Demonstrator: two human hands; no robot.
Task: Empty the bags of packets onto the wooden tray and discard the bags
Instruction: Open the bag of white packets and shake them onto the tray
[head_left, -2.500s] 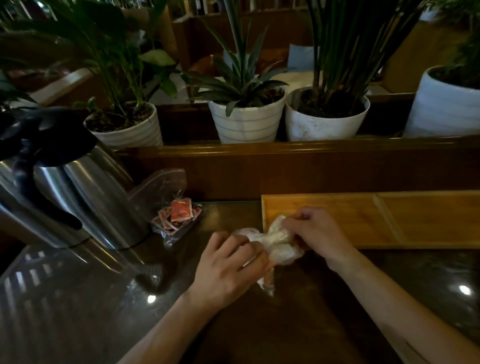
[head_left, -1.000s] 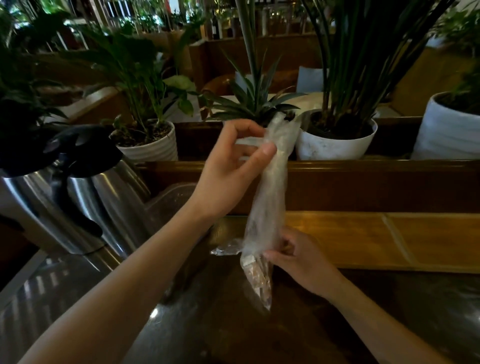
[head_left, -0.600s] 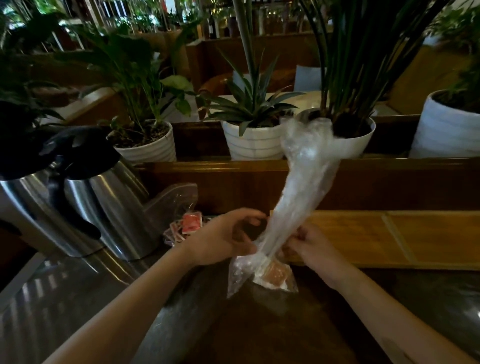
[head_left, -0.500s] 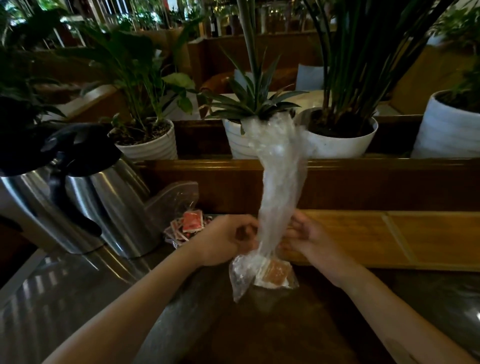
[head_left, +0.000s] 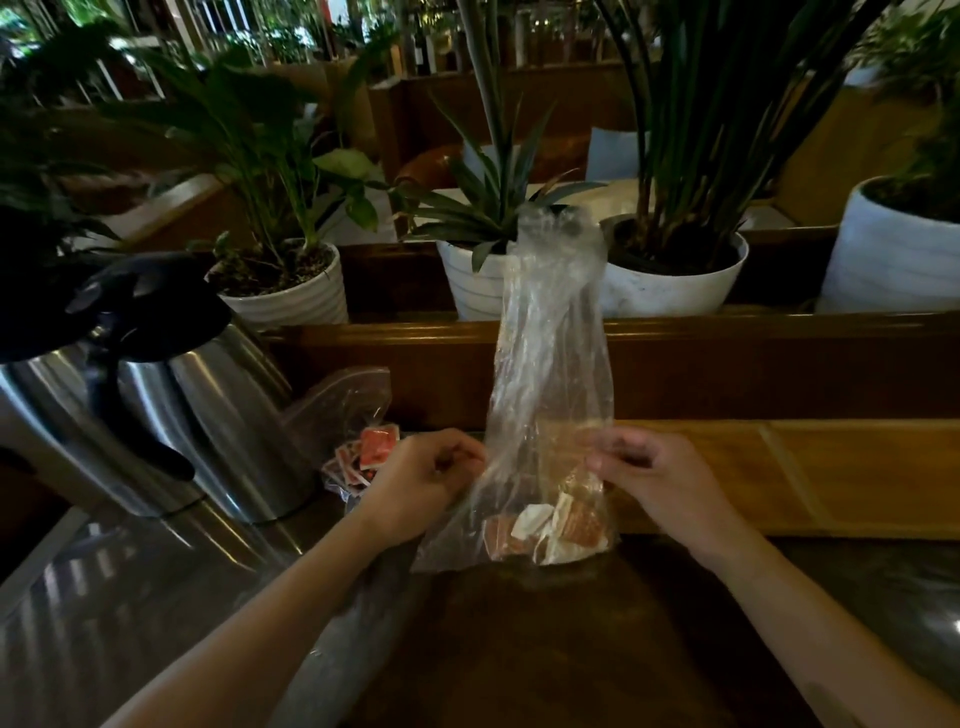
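Observation:
A clear plastic bag (head_left: 550, 364) stands upright on the dark counter, its open mouth up near the plant pots. Several orange and white packets (head_left: 550, 530) lie in its bottom. My left hand (head_left: 421, 488) pinches the bag's left side low down and my right hand (head_left: 660, 478) pinches its right side. A second clear bag (head_left: 353, 441) with red packets rests to the left against the steel jug. The wooden tray (head_left: 831, 473) lies to the right behind the held bag, with nothing on the part I see.
Two steel jugs (head_left: 171, 415) with black lids stand at the left. A wooden ledge (head_left: 727, 338) runs behind the counter, carrying several white plant pots (head_left: 670, 280). The dark counter (head_left: 519, 649) stretches toward me.
The bag was a crumpled wad, then was pulled out long and stood upright. My left hand came down from its top, and both hands now spread its lower sides apart.

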